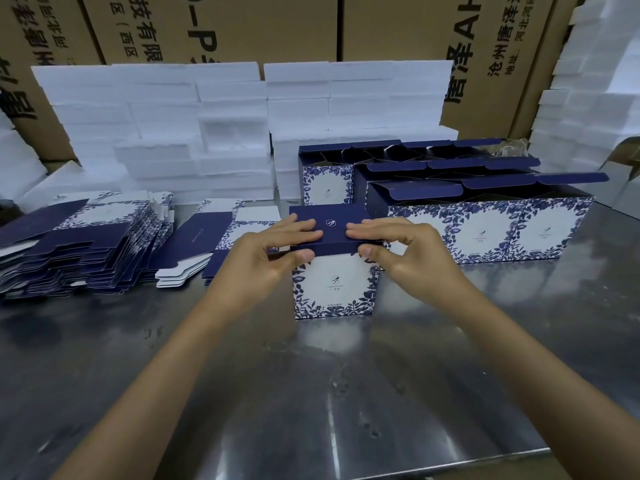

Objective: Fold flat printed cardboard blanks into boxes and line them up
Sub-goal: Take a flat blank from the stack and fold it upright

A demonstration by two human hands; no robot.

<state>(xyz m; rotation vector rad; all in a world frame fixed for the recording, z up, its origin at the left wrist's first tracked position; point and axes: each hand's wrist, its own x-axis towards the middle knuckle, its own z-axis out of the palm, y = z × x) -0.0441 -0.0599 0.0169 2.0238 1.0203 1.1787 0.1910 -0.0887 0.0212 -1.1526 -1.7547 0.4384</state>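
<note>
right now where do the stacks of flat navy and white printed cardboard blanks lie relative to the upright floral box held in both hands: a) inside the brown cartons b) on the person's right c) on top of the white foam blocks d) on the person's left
d: the stacks of flat navy and white printed cardboard blanks lie on the steel table to the left of the upright floral box, whose navy lid the left hand and right hand pinch.
</note>
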